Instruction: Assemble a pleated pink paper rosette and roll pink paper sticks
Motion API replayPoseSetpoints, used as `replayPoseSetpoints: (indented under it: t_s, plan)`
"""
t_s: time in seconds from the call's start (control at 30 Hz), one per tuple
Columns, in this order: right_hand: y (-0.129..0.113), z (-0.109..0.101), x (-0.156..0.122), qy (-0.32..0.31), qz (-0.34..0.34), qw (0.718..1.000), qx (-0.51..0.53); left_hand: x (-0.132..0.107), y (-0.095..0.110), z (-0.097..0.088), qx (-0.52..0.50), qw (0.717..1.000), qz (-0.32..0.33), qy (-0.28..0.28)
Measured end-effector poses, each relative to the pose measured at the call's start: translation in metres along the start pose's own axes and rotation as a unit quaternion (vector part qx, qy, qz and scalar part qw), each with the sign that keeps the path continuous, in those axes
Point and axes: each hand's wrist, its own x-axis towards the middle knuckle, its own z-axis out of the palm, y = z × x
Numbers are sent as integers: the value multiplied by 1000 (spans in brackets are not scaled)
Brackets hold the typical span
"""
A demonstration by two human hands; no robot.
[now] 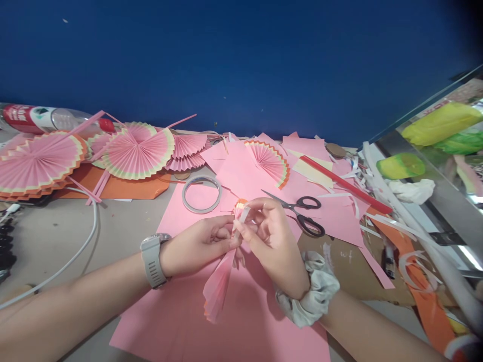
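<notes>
My left hand (198, 245) and my right hand (272, 239) meet over a pink sheet of paper (241, 317). Both pinch the middle of a folded pink pleated paper strip (220, 282), which hangs down and fans out toward me. A thin white strip (242, 215), perhaps tape, runs between my right fingers at the fold. A grey watch sits on my left wrist and a grey scrunchie on my right wrist. Just beyond my hands lie a roll of tape (201, 194) and black-handled scissors (300, 210).
Finished pink pleated paper fans (138, 150) lie at the far left on orange paper. A half fan (268, 160), pink sheets, a red stick (345, 184) and paper scraps lie at the back right. A white cable (81, 241) crosses the left. A glass-topped shelf (430, 166) stands at right.
</notes>
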Motion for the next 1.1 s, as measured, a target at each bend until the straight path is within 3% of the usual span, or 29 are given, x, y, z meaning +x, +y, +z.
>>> replayPoseSetpoints:
  t_s: [0.33,1.1]
  plan:
    - [-6,-8,4,17,-21,992,-121,-1,1,-1,52,998,-18,12]
    - [-6,-8,8,20,5,995,-102,-4,0,0,70,995,-61,18]
